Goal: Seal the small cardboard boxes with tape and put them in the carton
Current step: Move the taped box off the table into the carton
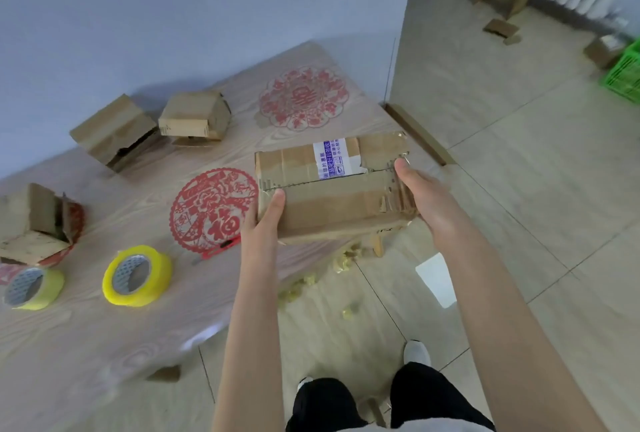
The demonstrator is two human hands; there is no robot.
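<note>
Though it's unclear whether it touches the pale wood-grain table (104,345), the brown taped cardboard box (332,203) is gripped endwise by left hand (265,223) and right hand (426,196), thumbs on top.

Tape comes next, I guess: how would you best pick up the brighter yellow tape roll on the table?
Probably from above. The tape roll lies flat on the table with its open core facing up, so hook fingers into the core and press the thumb on the outer yellow rim. The left hand, now holding the cardboard box, is nearer.
</note>
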